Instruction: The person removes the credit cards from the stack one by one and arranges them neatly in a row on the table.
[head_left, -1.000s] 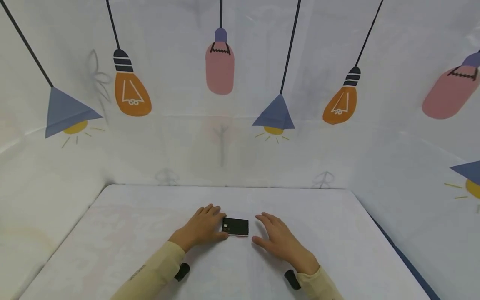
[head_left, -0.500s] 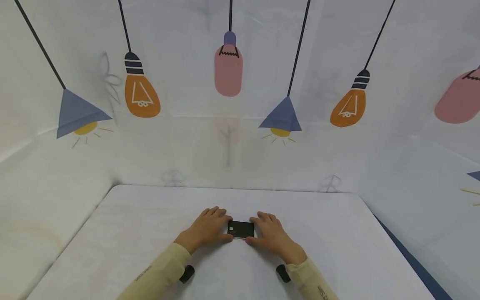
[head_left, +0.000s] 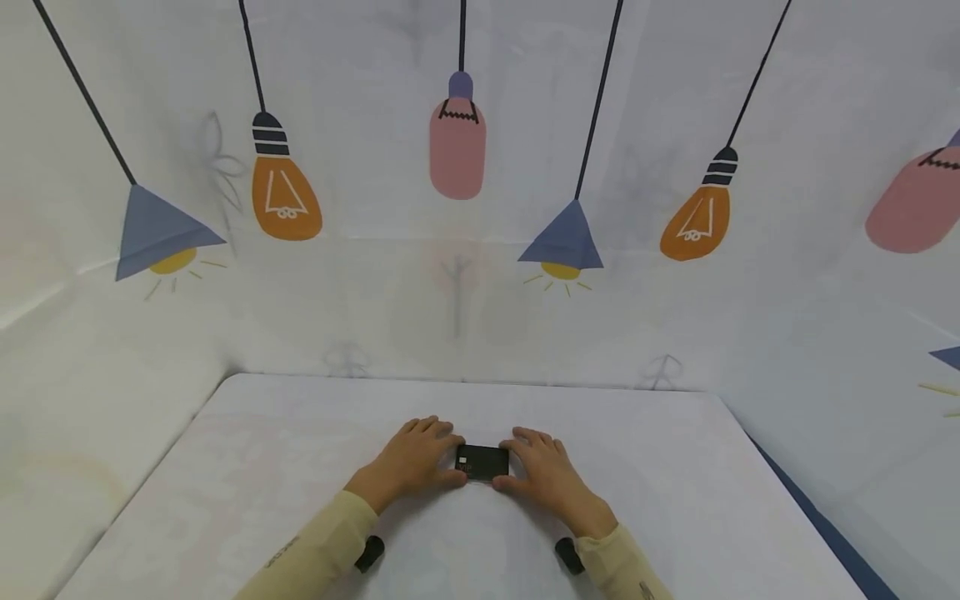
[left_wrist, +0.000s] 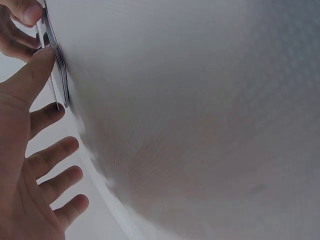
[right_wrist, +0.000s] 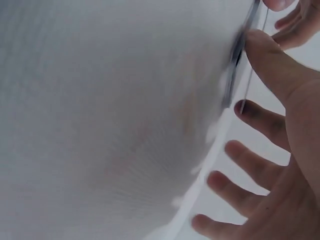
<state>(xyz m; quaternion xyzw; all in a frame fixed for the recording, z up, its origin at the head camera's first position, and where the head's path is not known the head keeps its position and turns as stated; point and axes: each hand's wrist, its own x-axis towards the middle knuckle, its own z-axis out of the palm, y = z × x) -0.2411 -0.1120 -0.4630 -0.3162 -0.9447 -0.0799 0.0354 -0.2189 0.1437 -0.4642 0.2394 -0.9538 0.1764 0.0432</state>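
Note:
A black VIP card (head_left: pixel 482 462) with a small pale chip lies flat near the middle of the white table in the head view. My left hand (head_left: pixel 416 457) pinches its left end between thumb and index finger, the other fingers spread. On the opposite end, my right hand (head_left: pixel 546 471) does the same. Both wrist views show a thin stack of cards (left_wrist: pixel 62 77) beneath, with the top card's edge (right_wrist: pixel 247 85) standing a little apart from the stack (right_wrist: pixel 233 70). The thumbs are at the near long edge and the index fingertips at the far corners.
The white table (head_left: pixel 300 433) has rounded back corners and meets a white wall sheet (head_left: pixel 375 292) printed with hanging lamps. A dark blue strip (head_left: pixel 817 517) runs along the table's right side. Black wrist devices (head_left: pixel 370 553) sit under both forearms.
My right hand has moved left from beside the card and now grips its right end. The left hand stays at the left end. The head view has shifted slightly.

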